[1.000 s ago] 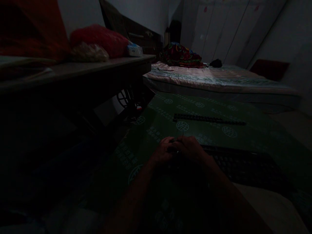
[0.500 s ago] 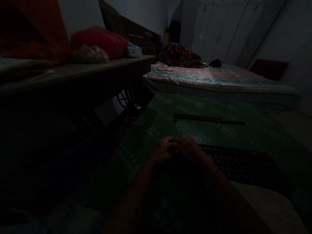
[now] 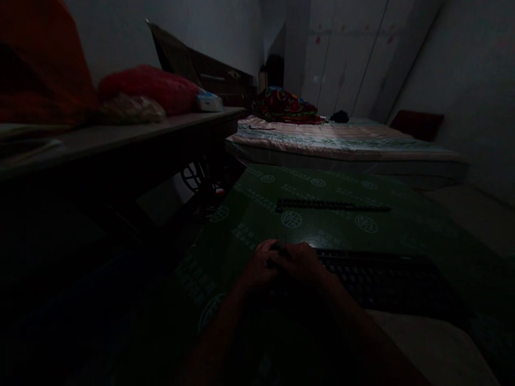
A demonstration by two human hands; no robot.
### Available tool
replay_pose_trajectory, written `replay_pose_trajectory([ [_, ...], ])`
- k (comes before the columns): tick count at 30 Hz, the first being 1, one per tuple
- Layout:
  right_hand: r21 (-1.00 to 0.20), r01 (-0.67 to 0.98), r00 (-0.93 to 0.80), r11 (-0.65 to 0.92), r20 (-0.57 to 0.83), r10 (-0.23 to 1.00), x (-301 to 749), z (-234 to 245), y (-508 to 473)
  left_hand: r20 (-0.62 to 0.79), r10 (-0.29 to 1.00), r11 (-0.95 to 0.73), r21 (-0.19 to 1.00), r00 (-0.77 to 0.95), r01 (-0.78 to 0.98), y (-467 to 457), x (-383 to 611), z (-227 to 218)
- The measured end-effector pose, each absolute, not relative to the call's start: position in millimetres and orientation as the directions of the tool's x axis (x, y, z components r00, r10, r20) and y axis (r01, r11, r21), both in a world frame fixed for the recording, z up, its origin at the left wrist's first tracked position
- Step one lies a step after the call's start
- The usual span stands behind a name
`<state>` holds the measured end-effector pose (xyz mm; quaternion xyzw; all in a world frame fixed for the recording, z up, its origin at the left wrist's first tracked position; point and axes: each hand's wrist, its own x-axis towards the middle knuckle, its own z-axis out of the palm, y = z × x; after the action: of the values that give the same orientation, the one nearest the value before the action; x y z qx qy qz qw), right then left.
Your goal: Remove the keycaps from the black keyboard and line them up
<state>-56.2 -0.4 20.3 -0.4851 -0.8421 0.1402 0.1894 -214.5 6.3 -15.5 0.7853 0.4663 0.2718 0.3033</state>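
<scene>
A black keyboard (image 3: 386,279) lies on a green board printed with pale logos (image 3: 338,236). Over its left end my left hand (image 3: 257,268) and my right hand (image 3: 301,262) are close together, fingers curled inward. A small dark thing (image 3: 278,246) shows between the fingertips, with thin wire-like lines sticking up from it; the dimness hides what it is. Beyond the hands, small black pieces that look like keycaps (image 3: 330,205) stand in a long double row. My forearms and deep shadow cover the keyboard's left part.
On the left, a long table (image 3: 177,126) bears a red plastic bag (image 3: 148,88), a clear bag (image 3: 131,109) and a tissue pack (image 3: 209,101). Behind the board is a bed (image 3: 341,140) with a patterned blanket (image 3: 285,105). A pale cloth-like surface (image 3: 426,338) is at lower right.
The view has tilted and shifted, so everything sits lower and farther left in the picture. Both hands stay together over the keyboard's left end, with only slight finger movement.
</scene>
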Motion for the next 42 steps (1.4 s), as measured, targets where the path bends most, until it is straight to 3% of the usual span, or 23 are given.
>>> replay_pose_trajectory([
  [7,-0.416,0.770,-0.437,0.484,0.208,0.875,-58,14,3,0.128,0.911,-0.362,0.701,0.391,0.614,11,-216,-19],
  [20,-0.643,0.661,-0.361,0.387,0.180,0.915,-59,9,7,0.138,0.898,-0.382,0.716,0.417,0.585,12,-219,-25],
  [42,-0.802,0.508,-0.286,0.314,0.187,0.940,-57,2,11,0.230,0.858,-0.464,0.729,0.458,0.503,8,-214,-23],
])
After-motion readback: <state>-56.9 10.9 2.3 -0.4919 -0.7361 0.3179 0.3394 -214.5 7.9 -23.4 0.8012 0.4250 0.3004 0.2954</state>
